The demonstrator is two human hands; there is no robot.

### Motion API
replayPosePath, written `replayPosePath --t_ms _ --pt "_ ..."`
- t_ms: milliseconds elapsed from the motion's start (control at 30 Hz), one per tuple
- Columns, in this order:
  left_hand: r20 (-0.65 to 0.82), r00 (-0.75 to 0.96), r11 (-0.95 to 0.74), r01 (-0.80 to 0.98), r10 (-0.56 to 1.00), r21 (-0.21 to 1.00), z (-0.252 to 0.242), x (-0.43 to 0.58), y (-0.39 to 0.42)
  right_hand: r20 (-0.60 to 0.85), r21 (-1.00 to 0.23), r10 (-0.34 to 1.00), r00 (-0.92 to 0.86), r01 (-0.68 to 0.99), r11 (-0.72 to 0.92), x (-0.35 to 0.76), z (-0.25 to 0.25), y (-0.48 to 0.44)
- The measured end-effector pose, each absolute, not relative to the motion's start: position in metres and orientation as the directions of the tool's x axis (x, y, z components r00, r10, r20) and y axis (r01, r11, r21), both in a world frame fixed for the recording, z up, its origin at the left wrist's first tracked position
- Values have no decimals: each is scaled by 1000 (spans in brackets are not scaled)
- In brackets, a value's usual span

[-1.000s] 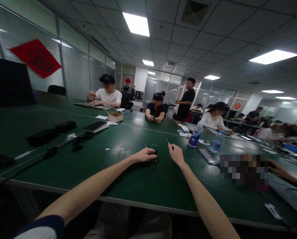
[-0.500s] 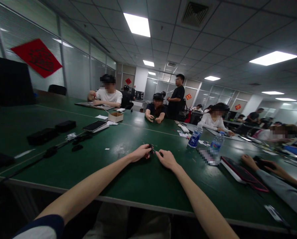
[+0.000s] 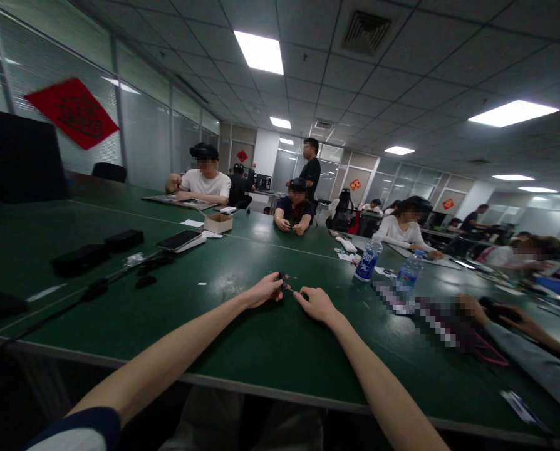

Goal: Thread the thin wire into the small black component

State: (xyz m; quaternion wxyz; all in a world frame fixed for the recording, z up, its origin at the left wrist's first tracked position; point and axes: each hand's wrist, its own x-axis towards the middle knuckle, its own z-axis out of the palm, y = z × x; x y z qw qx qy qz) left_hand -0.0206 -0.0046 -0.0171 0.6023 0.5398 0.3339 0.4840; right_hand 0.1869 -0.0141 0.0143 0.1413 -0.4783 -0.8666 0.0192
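At the near edge of the green table (image 3: 242,357), both bare forearms reach forward and the hands meet over its surface. Left hand (image 3: 262,292): thumb and forefinger closed in a narrow pinch on a small dark piece (image 3: 284,279), held just above the tabletop between the two hands. Right hand (image 3: 316,304): fingers curled, tips drawn up to the piece from the other side — whether they nip a thin strand coming off it or merely touch it cannot be told. Judged from this posture, the step in hand is fine fingertip work on the piece; any further move calls for a steady left pinch and a small, exact motion of the right. Beyond, to the right, water bottles (image 3: 368,259) stand near a neighbour's hand (image 3: 471,307), partly blurred out; to the left lie a phone (image 3: 181,239), black cases (image 3: 80,259) and a cable (image 3: 96,288). Farther off, seated people work along the far side — what they hold is too small to make out.
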Motion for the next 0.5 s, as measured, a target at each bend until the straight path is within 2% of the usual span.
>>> replayPosePath --t_ms 200,500 --pt "144 310 -83 -201 940 976 -18 -22 -5 245 -148 828 -504 825 546 188 12 -12" --pt "130 319 -65 -206 939 976 -16 -23 -8 213 -179 825 -523 810 559 190 15 -14"
